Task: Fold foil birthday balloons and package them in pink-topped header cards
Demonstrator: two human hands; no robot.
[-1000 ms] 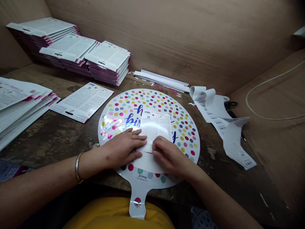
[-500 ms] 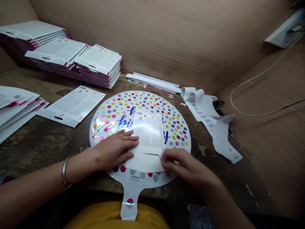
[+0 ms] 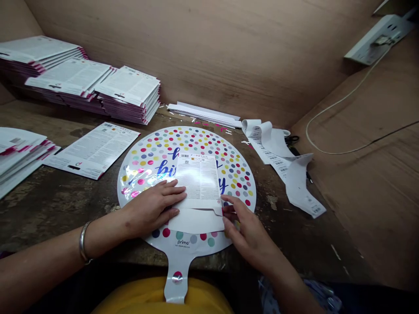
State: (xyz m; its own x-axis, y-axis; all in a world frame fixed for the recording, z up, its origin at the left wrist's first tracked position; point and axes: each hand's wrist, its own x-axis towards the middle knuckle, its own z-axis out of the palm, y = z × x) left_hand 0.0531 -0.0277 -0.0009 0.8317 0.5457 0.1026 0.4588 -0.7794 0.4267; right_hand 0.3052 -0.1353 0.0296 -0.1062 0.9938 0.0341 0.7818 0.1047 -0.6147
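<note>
A flat foil balloon (image 3: 235, 170) with coloured dots and blue lettering lies on the table, its tail hanging over the front edge. On top of it rests a white printed card envelope (image 3: 198, 179), with its plain flap (image 3: 196, 221) folded out towards me. My left hand (image 3: 153, 205) lies over the balloon, fingers stretched onto the envelope's left edge. At the right edge, my right hand (image 3: 244, 224) touches the envelope near the flap's corner. Its thumb and forefinger are apart, and the other fingers curl partly out of sight.
Stacks of printed envelopes (image 3: 127, 87) stand at the back left, with another pile (image 3: 19, 152) at the left edge. A single envelope (image 3: 93, 150) lies left of the balloon. Paper strips (image 3: 204, 114) sit along the back; a curled label strip (image 3: 281, 152) lies right. A power socket (image 3: 376, 41) is on the wall.
My right hand has loosened from a closed grip at the flap's right corner, and its fingers have spread along the edge. My left hand stays on the envelope. The camera view has shifted slightly.
</note>
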